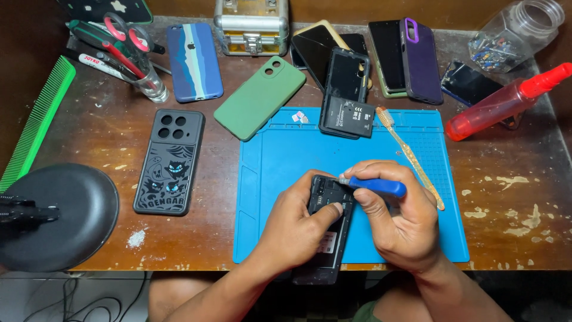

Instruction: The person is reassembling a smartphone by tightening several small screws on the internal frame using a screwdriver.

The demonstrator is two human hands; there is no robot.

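On the worn wooden counter point(506, 197), over a blue rubber mat point(280, 161), the left hand point(298, 229) grips an opened black phone point(328, 235) while the right hand point(402, 223) is closed around a blue-handled screwdriver point(375, 186).

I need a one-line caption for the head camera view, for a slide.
Left hand steadies an opened black phone on a blue mat while the right hand applies a blue-handled screwdriver to it.

You have a blue mat point(274, 155) at the worktop's point(107, 125) front edge, a blue-handled screwdriver point(379, 186), a plain green case point(260, 98), a dark grey cartoon-patterned case point(169, 161), a red bottle point(500, 104) by the right edge, and a black, possibly dark grey, phone point(329, 226).
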